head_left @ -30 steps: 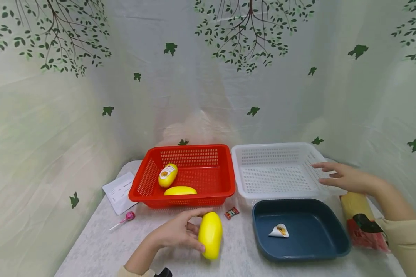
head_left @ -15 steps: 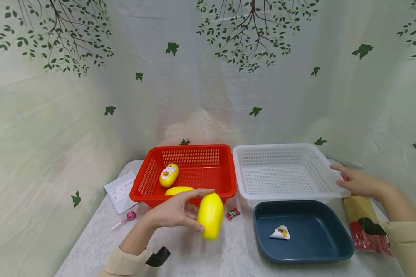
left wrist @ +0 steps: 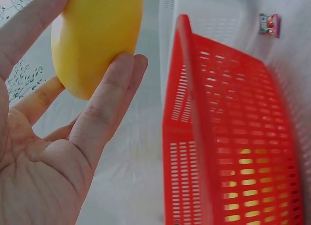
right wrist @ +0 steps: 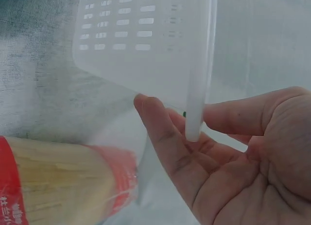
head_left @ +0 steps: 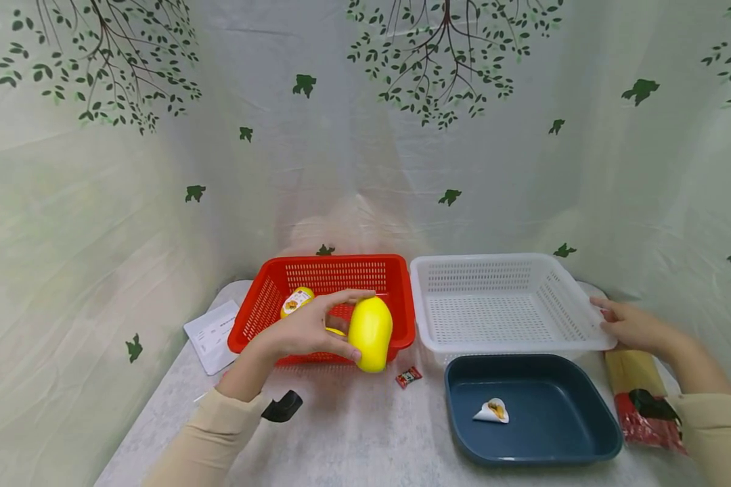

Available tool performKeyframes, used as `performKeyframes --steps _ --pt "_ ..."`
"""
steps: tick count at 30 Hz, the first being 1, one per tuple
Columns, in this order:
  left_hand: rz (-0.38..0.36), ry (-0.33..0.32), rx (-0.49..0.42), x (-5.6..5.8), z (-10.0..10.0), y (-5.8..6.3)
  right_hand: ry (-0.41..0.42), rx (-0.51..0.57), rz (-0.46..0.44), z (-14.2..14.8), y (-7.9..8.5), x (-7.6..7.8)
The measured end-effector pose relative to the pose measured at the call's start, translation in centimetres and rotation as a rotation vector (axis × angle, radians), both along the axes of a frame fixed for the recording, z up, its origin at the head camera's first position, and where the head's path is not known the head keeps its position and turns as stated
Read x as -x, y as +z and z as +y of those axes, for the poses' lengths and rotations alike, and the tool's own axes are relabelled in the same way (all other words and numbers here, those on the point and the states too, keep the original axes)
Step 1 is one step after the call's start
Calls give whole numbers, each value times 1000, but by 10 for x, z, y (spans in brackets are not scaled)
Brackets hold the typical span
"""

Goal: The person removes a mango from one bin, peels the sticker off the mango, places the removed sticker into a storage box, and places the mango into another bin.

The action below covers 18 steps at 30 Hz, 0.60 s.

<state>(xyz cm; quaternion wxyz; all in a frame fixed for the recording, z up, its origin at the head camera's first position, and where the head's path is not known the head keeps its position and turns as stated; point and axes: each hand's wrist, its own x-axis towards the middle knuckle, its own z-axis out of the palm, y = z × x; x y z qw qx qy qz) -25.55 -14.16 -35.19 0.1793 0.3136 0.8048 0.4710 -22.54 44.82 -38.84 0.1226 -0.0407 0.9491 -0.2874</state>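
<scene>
A smooth yellow mango (head_left: 371, 335) is held up by my left hand (head_left: 301, 328), its thumb and fingers spread round it, in front of the red basket (head_left: 402, 297). Inside that basket lies a labelled yellow mango (head_left: 293, 300); another yellow one shows only as a sliver behind my fingers. My right hand (head_left: 636, 328) pinches the rim of the white plastic basket (head_left: 487, 318) at its right corner. The right wrist view shows the thumb on one side of the rim (right wrist: 197, 89) and the fingers on the other.
A dark blue tray (head_left: 548, 426) with a small curled white label (head_left: 492, 410) stands before the white basket. Right of it lies a pack of dry noodles (right wrist: 63, 176). A small wrapped candy (head_left: 409, 377) and a printed paper (head_left: 213, 335) lie on the table.
My left hand has lifted the mango from near the table's front up to the red basket's front. My right hand has moved right and taken hold of the white basket's rim.
</scene>
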Motion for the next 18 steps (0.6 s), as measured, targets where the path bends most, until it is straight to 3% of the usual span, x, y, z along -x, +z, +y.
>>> performKeyframes --steps 6,15,18 --pt "8 4 18 13 11 14 -41 25 -15 1 -3 -1" --pt "49 53 125 36 32 32 -51 74 -7 -1 -5 -3" --pt "72 38 129 47 41 39 -55 80 -8 -1 -5 -3"
